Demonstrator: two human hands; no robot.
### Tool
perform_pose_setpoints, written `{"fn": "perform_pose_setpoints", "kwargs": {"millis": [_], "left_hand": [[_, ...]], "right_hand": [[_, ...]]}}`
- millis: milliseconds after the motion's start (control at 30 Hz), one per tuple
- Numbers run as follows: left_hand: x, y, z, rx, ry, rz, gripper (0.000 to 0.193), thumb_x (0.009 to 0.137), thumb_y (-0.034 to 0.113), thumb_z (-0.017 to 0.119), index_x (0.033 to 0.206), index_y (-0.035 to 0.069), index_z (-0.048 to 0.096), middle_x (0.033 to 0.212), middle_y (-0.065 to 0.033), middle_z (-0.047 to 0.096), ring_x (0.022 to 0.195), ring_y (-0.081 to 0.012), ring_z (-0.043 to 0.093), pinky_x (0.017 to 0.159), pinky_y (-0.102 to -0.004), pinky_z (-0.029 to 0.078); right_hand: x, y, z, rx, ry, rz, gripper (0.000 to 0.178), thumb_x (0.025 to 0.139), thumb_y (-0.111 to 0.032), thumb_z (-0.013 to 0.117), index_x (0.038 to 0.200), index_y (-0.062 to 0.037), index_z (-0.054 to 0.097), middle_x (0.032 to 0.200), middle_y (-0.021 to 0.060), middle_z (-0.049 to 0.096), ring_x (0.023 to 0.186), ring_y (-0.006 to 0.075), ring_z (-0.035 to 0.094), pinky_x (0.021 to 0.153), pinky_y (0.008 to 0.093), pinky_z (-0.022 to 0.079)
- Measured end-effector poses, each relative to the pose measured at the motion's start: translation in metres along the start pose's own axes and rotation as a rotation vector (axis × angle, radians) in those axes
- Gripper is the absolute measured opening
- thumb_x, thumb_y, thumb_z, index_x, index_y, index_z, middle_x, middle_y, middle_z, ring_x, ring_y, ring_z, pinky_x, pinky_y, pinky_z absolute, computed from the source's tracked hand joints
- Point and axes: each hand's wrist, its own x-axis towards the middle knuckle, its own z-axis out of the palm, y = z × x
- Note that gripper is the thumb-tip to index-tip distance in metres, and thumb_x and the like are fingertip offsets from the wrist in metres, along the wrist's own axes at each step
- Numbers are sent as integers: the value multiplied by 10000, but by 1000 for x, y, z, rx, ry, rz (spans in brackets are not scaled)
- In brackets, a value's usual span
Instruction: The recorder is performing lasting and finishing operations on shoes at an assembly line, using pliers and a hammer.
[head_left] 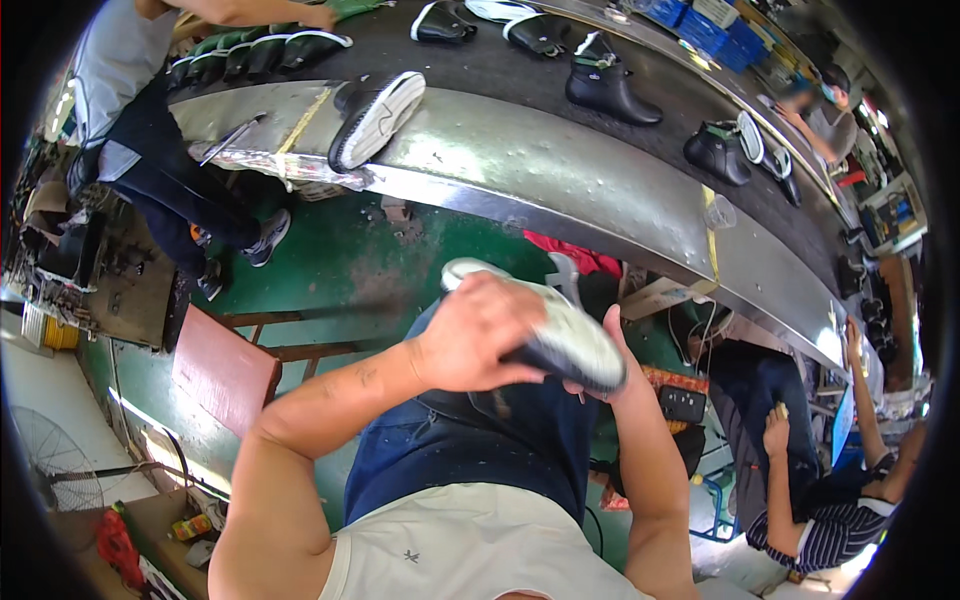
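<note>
Nearest to me is my pale shirt (470, 550), cut off by the lower edge, and above it my dark blue trousers (480, 450). My two forearms rise from there. My left hand (475, 335) is closed over the upper of a black shoe with a white sole (560, 340); the fingers wrap around it, so most of the upper is hidden under them. My right hand (610, 375) is below and behind the shoe. I see only the wrist and a bit of the palm edge, so I cannot tell if its fingers are closed or loose, only that it touches the shoe from beneath.

Left of my left hand stands a reddish wooden stool (225, 365) on the green floor (340, 260). Right of my right hand another person sits; one hand (777, 432) rests on the lap, and the striped shirt is partly cut by the rim.

Beyond both hands the metal edge of a conveyor (560, 185) bends across the view. One black shoe with white sole (378, 118) lies on that edge. Farther, black ankle boots (610, 85) stand on the dark belt. At the far left a person in a grey shirt (115, 60) stands, the upper body out of view. The far right is blurred.
</note>
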Motion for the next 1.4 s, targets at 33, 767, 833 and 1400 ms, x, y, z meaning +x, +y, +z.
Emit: {"fn": "perform_pose_setpoints", "kwargs": {"millis": [33,767,833,1400], "left_hand": [[0,4,-4,150,-133,179,572,759,394,791,1258,175,619,1280,-67,612,1235,-261,573,1129,-599,314],[-66,-53,120,-942,31,-720,897,929,102,738,1612,83,158,1533,-111,374,1387,-207,376,1147,-341,336],[-68,-53,125,-983,32,-756,861,937,116,731,1604,83,188,1539,-110,363,1381,-203,380,1143,-339,340],[-68,-61,108,-653,-193,-698,516,1040,243,533,1489,23,409,1578,-207,352,1491,-348,321,1216,-400,258]], "right_hand": [[22,15,53,-217,519,-146,971,883,-817,437,1473,-45,455,1282,120,650,1071,183,686,924,379,585],[-49,89,19,-902,821,-154,397,1025,-179,583,1374,-1,521,1067,50,676,932,124,619,850,278,509],[-48,90,37,-959,853,-62,378,1023,-188,588,1346,3,545,1034,45,681,904,121,623,834,280,513],[-2,50,40,-409,676,267,358,1049,-235,570,1330,-17,527,1182,90,629,1057,210,658,911,383,571]]}}
